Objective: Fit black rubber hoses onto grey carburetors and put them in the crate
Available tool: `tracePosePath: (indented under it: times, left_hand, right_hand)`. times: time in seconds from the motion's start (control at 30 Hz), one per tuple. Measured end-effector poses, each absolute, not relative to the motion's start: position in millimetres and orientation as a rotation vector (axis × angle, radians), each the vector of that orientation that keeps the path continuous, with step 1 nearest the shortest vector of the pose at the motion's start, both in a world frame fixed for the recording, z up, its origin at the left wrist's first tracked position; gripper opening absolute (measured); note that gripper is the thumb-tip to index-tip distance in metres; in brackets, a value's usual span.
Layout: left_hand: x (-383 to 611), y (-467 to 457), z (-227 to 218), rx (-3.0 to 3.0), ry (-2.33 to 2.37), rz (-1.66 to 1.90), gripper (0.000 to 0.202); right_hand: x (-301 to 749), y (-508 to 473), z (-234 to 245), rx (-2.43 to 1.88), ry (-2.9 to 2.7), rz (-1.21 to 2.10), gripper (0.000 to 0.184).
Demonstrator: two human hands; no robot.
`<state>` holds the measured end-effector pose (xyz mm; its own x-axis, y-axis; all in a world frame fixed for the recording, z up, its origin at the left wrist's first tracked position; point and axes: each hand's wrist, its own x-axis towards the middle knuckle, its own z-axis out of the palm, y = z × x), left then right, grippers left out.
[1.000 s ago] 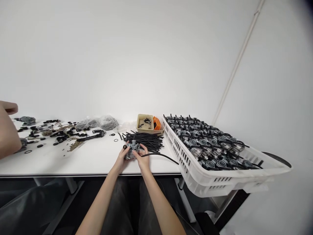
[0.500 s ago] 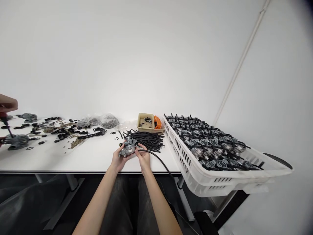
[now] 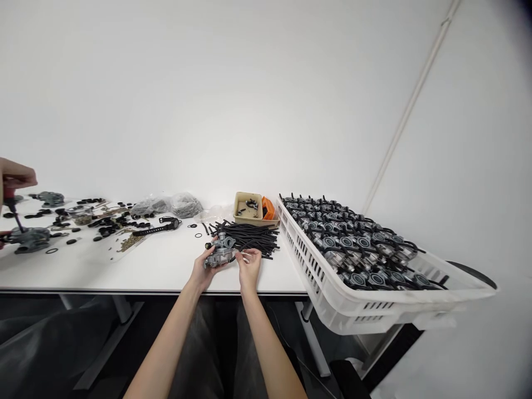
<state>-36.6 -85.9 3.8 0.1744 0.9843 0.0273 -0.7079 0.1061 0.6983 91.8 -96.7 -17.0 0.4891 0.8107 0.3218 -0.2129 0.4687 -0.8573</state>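
My left hand (image 3: 202,270) grips a grey metal carburetor (image 3: 219,254) just above the white table (image 3: 149,271), near its front edge. My right hand (image 3: 249,265) is right beside the carburetor. Its fingers are loosely spread, and I see nothing in them. Its fingertips are at the near edge of a pile of short black hoses (image 3: 249,235). Both my forearms reach in from below.
A white slotted crate (image 3: 374,310) full of carburetors with hoses stands at the right, overhanging the table. Behind the hoses sit a beige tray (image 3: 248,209) and an orange part (image 3: 267,209). Small black parts (image 3: 108,224) and bags lie left. Another person's hand (image 3: 12,178) holds a tool over a carburetor (image 3: 28,239).
The long black hose that ran from the carburetor past the table edge is gone from view. My right hand has opened and moved up toward the hose pile. The other person's hand shifted slightly.
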Motion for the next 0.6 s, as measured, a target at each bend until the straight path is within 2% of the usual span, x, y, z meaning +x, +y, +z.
tracePosePath:
  times: [0.17,0.6]
  left_hand:
    - [-36.1,-88.3,6.1,0.700,0.535,1.318,0.045]
    - [-38.8,-89.8,4.8,0.707,0.517,1.264,0.044]
  right_hand:
    - [93.5,-97.1,-18.4,-0.937,-0.874,0.648,0.056]
    - [95.9,-94.0,-19.9,-0.763,-1.068,0.871,0.038]
